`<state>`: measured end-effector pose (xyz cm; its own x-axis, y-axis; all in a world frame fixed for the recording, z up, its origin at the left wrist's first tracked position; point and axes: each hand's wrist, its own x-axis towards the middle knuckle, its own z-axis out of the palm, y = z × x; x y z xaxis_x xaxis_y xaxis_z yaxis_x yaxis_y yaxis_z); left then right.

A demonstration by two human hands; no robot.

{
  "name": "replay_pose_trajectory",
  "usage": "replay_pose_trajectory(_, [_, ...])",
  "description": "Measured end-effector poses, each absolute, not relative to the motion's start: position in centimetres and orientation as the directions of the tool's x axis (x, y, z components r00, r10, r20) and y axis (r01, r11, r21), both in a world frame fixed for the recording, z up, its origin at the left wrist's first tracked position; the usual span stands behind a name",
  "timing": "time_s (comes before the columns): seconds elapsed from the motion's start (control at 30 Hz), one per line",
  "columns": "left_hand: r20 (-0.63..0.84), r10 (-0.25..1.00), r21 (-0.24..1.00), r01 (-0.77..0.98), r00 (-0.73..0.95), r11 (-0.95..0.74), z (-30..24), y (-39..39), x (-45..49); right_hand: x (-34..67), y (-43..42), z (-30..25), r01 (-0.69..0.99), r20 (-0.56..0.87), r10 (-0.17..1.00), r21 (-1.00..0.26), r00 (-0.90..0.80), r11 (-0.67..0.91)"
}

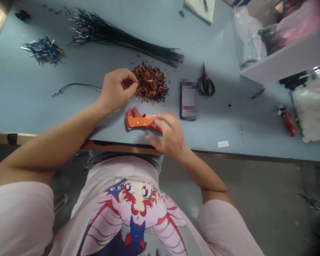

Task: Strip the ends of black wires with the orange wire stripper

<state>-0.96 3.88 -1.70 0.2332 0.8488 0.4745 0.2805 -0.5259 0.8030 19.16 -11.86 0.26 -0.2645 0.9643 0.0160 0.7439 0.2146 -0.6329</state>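
My left hand [118,87] is closed in a pinch at the left edge of a heap of short copper-and-black wire scraps [152,83]. A single black wire [77,84] with a blue-and-silver terminal [56,93] at its far end runs across the table into this hand; its other end is hidden at the fingertips. Below the heap lies an orange-and-red wire stripper [140,121], jaws facing left. The fingers of my right hand [172,137] curl loosely over its handles, while the thumb sticks out below, apart from the tool.
A long bundle of black wires [128,41] lies behind the heap, beside a pile of blue terminals [44,51]. To the right are a phone [188,101], black-handled scissors [208,85], a red-handled tool [288,121] and a shelf [285,53] with plastic bags.
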Motion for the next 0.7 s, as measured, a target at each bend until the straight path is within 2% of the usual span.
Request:
replay_pose_trajectory(0.1, [0.450, 0.871, 0.837, 0.247, 0.197, -0.488, -1.4, 3.3, -0.8, 19.4, -10.8, -1.2, 0.873, 0.099, 0.953, -0.382, -0.287, 0.303])
replay_pose_trajectory(0.17, [0.415, 0.891, 0.862, 0.233, 0.183, -0.449, -1.5, 3.2, -0.7, 19.4, -10.4, -1.7, 0.919, 0.103, 0.943, -0.213, -0.317, 0.332])
replay_pose_trajectory(0.23, [0.389, 0.904, 0.878, 0.228, 0.174, -0.422, -1.6, 3.3, -0.7, 19.5, -10.1, -1.9, 0.928, 0.073, 0.940, -0.148, -0.334, 0.342])
replay_pose_trajectory(0.3, [0.369, 0.915, 0.889, 0.225, 0.162, -0.398, -1.6, 3.5, -0.8, 19.9, -9.7, -1.6, 0.922, 0.051, 0.934, -0.148, -0.353, 0.356])
replay_pose_trajectory(0.4, [0.371, 0.922, 0.898, 0.210, 0.110, -0.387, -1.5, 3.6, -0.8, 21.4, -8.7, -0.3, 0.892, 0.142, 0.936, -0.285, -0.322, 0.350])
replay_pose_trajectory(0.47, [0.391, 0.918, 0.899, 0.187, 0.067, -0.397, -1.3, 3.6, -0.8, 22.7, -7.7, 1.1, 0.815, 0.277, 0.942, -0.491, -0.189, 0.308])
replay_pose_trajectory(0.53, [0.405, 0.913, 0.899, 0.163, 0.043, -0.406, -1.0, 3.5, -0.7, 23.5, -6.5, 2.6, 0.639, 0.356, 0.934, -0.717, -0.007, 0.278])
replay_pose_trajectory(0.6, [0.409, 0.912, 0.898, 0.156, 0.042, -0.410, -0.8, 3.2, -0.6, 23.6, -5.4, 3.6, 0.416, 0.307, 0.944, -0.879, 0.120, 0.233])
replay_pose_trajectory(0.7, [0.409, 0.911, 0.896, 0.165, 0.055, -0.413, -0.4, 2.5, -0.4, 22.6, -4.5, 3.4, 0.080, 0.015, 0.995, -0.997, 0.101, 0.007])
